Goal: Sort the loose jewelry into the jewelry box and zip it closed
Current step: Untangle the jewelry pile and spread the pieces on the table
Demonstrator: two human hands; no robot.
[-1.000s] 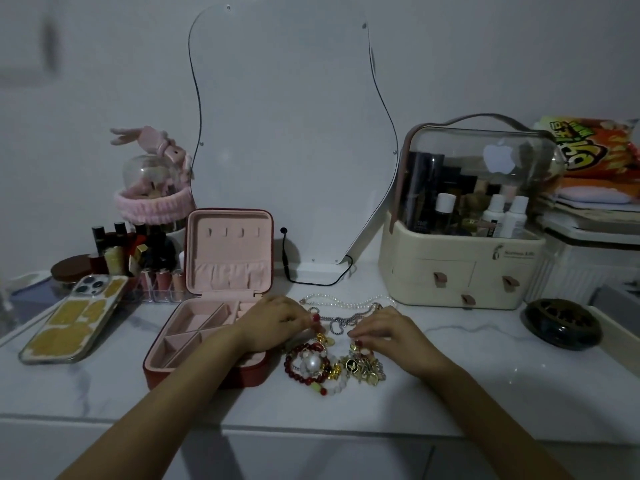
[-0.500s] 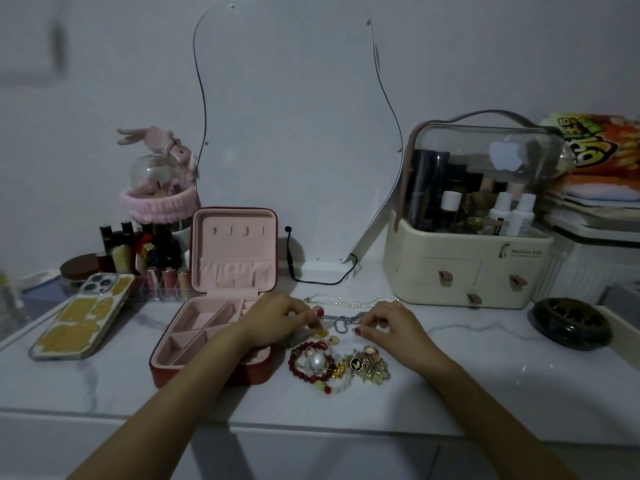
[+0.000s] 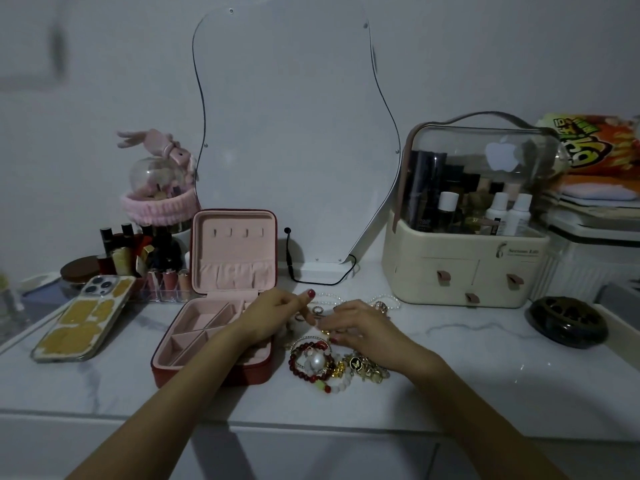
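Jewelry (image 3: 332,362) lies heaped on the worktop (image 3: 485,368) just right of the open jewelry box (image 3: 214,341). Both hands, left (image 3: 273,315) and right (image 3: 360,329), hover loosely curled over it; whether either pinches anything cannot be told. Light, tangly chains likely want lifting singly by beads.

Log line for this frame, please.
jewelry box: open, compartments look empty | loose jewelry: on table | left hand, right hand: over pile
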